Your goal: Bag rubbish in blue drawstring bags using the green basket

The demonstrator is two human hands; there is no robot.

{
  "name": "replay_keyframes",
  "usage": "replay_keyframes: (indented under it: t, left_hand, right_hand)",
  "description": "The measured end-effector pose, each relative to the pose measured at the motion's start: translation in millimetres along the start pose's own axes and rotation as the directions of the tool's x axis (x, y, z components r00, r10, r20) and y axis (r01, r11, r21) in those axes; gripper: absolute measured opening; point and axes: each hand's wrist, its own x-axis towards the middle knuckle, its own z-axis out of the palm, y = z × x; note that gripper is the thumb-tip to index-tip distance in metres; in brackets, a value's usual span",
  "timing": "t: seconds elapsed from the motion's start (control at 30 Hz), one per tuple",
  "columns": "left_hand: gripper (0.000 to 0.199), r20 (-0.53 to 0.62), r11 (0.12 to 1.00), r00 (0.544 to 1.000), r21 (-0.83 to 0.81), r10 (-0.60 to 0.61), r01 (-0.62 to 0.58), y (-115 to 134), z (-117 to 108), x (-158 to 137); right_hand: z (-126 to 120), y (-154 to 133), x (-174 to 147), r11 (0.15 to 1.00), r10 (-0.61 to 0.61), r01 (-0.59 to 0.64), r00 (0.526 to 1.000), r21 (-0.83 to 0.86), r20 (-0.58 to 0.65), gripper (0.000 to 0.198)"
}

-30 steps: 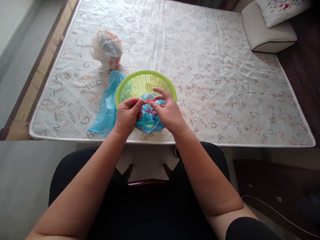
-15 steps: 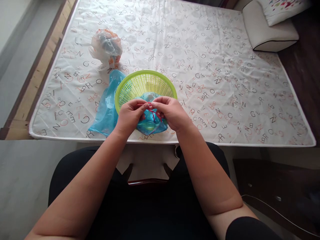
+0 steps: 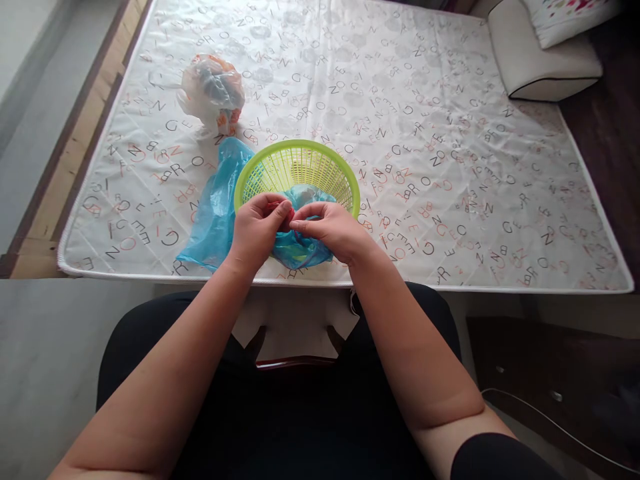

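My left hand point(image 3: 261, 223) is closed, with a small bunch of red string point(image 3: 284, 209) pinched between thumb and fingers. Close against it, my right hand point(image 3: 327, 229) pinches at the string with thumb and forefinger; its fingertips partly hide what they grip. Under both hands lies a blue plastic bag point(image 3: 303, 252) with pale green showing through, bunched at the near side of a lime-green plastic basket point(image 3: 295, 144). The basket is tilted, its open mouth facing me, and the bag hides its lower part.
Left of the basket lies a second, flattened blue bag point(image 3: 213, 220). Behind it sits a knotted clear-and-orange plastic bag point(image 3: 213, 90) with something dark inside. All rest on a letter-patterned mattress point(image 3: 450, 167); a cream bolster point(image 3: 543, 60) and a pillow point(image 3: 570, 17) are at the far right.
The red string, strung between both hands with loose ends hanging, is now bunched in my left fingers. My right fingertips have lowered slightly. The basket has shifted a little right.
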Motion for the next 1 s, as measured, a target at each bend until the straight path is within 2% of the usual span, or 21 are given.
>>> replay_keyframes:
  t: [0.1, 0.23, 0.37, 0.57, 0.7, 1.0]
  left_hand:
    - [0.051, 0.016, 1.000, 1.000, 0.011, 0.027, -0.027, -0.5, -1.2, 1.0]
    - [0.050, 0.028, 0.994, 0.994, 0.018, 0.106, -0.106, 0.1, 0.3, -0.3]
    - [0.047, 0.043, 0.991, 0.991, 0.032, 0.128, -0.130, -0.5, 1.8, -1.5]
    - [0.050, 0.008, 0.999, 1.000, -0.040, 0.010, -0.010, -2.8, 0.0, 0.5]
    - [0.052, 0.014, 0.994, 0.996, -0.074, -0.085, 0.086, -0.9, -2.4, 0.7]
    - [0.052, 0.047, 0.994, 0.994, -0.052, -0.096, 0.098, -2.6, -5.2, 1.2]
  right_hand:
    - [1.4, 6.3, 3.6, 0.998, -0.046, 0.044, 0.998, -0.046, -0.038, 0.041]
    - [3.8, 13.1, 9.0, 0.986, -0.137, 0.121, 0.980, -0.115, -0.142, 0.053]
    - [4.0, 12.4, 10.7, 0.991, -0.122, 0.112, 0.985, -0.078, -0.123, 0.058]
    - [-2.1, 3.3, 6.0, 0.992, -0.115, 0.107, 0.987, -0.071, -0.113, 0.052]
    - [-6.0, 0.6, 5.0, 0.997, -0.069, 0.067, 0.995, -0.033, -0.068, 0.051]
    - [-5.8, 3.1, 5.4, 0.987, 0.004, -0.009, 1.000, 0.161, 0.030, 0.057]
